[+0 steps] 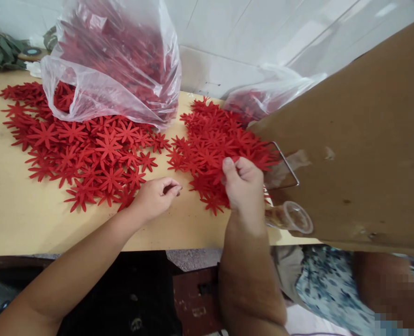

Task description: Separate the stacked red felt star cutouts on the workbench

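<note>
My left hand [157, 197] is just above the table, right of a wide pile of red star-shaped petal pieces [98, 154]. Its thumb and fingers are pinched together; whatever may be between the tips is too small to make out. Over a second heap of the same red pieces [210, 140] is my right hand [244, 183], closed with the thumb against the curled fingers. What it holds, if anything, is hidden against the red behind it. A thin metal wire frame [288, 163] sticks out just right of that hand.
A clear plastic bag [122, 70] full of red pieces stands behind the left pile. Another bag [280, 88] lies at the wall. A large cardboard sheet [361, 140] closes off the right side, with a clear plastic cup [298, 217] on its side below. Another person sits beyond it.
</note>
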Demonstrator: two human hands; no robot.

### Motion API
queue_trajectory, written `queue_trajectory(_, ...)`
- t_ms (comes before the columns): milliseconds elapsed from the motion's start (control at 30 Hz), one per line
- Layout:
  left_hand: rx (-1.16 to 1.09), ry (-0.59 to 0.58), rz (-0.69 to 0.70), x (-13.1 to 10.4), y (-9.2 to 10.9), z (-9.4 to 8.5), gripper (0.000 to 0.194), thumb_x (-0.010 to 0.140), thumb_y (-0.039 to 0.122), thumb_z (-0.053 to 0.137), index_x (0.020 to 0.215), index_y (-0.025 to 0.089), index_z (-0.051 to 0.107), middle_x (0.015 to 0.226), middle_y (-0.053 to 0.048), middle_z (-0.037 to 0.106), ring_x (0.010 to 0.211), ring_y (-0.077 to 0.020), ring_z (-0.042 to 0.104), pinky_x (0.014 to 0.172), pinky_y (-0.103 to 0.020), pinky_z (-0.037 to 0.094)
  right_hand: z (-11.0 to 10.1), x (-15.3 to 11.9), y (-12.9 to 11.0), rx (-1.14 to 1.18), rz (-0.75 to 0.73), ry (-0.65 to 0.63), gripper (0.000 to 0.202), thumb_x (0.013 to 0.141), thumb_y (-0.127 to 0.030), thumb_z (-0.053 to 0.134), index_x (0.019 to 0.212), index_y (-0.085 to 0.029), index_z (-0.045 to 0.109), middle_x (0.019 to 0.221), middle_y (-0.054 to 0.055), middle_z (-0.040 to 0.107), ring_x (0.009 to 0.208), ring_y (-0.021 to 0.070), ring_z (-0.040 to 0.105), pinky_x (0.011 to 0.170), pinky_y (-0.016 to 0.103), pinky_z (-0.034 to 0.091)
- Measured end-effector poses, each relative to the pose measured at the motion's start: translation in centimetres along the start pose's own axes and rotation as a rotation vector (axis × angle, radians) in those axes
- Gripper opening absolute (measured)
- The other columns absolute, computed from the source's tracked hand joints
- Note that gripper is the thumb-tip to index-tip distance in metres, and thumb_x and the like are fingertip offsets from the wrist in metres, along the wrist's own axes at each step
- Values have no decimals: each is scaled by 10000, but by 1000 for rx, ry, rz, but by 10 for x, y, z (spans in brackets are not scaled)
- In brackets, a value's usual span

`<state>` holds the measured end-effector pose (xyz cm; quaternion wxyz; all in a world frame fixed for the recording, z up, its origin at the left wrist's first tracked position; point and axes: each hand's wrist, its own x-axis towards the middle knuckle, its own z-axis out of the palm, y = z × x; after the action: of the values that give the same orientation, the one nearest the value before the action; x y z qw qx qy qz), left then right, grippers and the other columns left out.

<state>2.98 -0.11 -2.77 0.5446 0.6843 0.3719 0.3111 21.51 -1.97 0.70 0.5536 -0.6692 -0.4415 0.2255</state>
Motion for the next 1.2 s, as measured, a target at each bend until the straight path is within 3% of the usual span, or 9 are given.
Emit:
queue_trajectory(133, -23, 5, -9, 2, -1, 0, 240, 794, 347, 431, 788, 166, 589, 740, -29, 631, 678, -115, 547, 667, -254, 432, 18, -8, 1, 3, -28, -44, 372, 719, -466, 552, 522, -195, 390, 472, -66, 292, 440, 64, 261, 411, 211, 215)
queue_trajectory(267, -113, 38, -6, 3, 2, 0, 229, 786, 339, 450, 824, 152, 576, 776, -35, 619, 690, -105, 540, 675, -249, 433, 30, -16, 2, 147, 16, -57, 276, 719, -430, 570, 602, -196, 484, 516, -60, 397, 466, 61, 337, 448, 202, 293)
queue_trajectory(433, -187, 77, 17, 5, 5, -2, 207, 777, 300, 469, 868, 145, 572, 803, -30, 609, 698, -95, 526, 678, -237, 427, 43, -27, 10, 416, 139, -267, 238, 631, -334, 677, 798, -216, 556, 649, -49, 537, 555, 65, 477, 559, 215, 396)
queue_trajectory(567, -143, 162, -16, 6, 5, -5, 215, 786, 319, 457, 829, 145, 574, 750, -19, 591, 668, -92, 508, 671, -240, 421, 53, -30, 13, 482, 180, -238, 187, 648, -318, 659, 762, -206, 562, 664, -42, 545, 566, 65, 495, 577, 219, 414)
queue_trajectory(700, -131, 195, -11, 6, 4, -7, 202, 780, 307, 469, 846, 149, 576, 756, -20, 593, 674, -94, 516, 661, -238, 423, 57, -30, 13, 419, 91, -212, 166, 693, -336, 621, 725, -190, 549, 620, -38, 536, 560, 68, 489, 571, 213, 408)
queue_trajectory(867, -131, 194, -14, 7, 2, -7, 193, 770, 298, 488, 847, 146, 578, 759, -24, 595, 649, -86, 511, 646, -238, 433, 57, -32, 18, 247, 77, -125, 340, 761, -435, 518, 560, -177, 426, 474, -62, 398, 450, 54, 371, 467, 200, 321)
queue_trajectory(967, -186, 196, -16, 8, 5, -6, 227, 751, 287, 518, 917, 142, 572, 789, -30, 594, 660, -84, 516, 642, -232, 438, 58, -35, 18, 192, 45, -88, 359, 772, -457, 487, 555, -179, 419, 485, -56, 395, 462, 59, 362, 469, 206, 314)
queue_trajectory(1100, -278, 155, 0, 9, 9, -6, 311, 715, 278, 570, 990, 133, 558, 885, -56, 594, 729, -99, 540, 684, -245, 451, 61, -42, 12, 201, -57, -213, 286, 784, -431, 479, 639, -185, 469, 594, -32, 465, 558, 76, 425, 563, 220, 372)
queue_trajectory(1200, -240, 165, -3, 10, 9, -7, 214, 709, 272, 570, 862, 123, 595, 844, -49, 586, 717, -103, 537, 689, -257, 450, 63, -47, 9, 225, -113, -307, 306, 827, -429, 398, 634, -193, 428, 597, -33, 429, 554, 79, 403, 552, 219, 365)
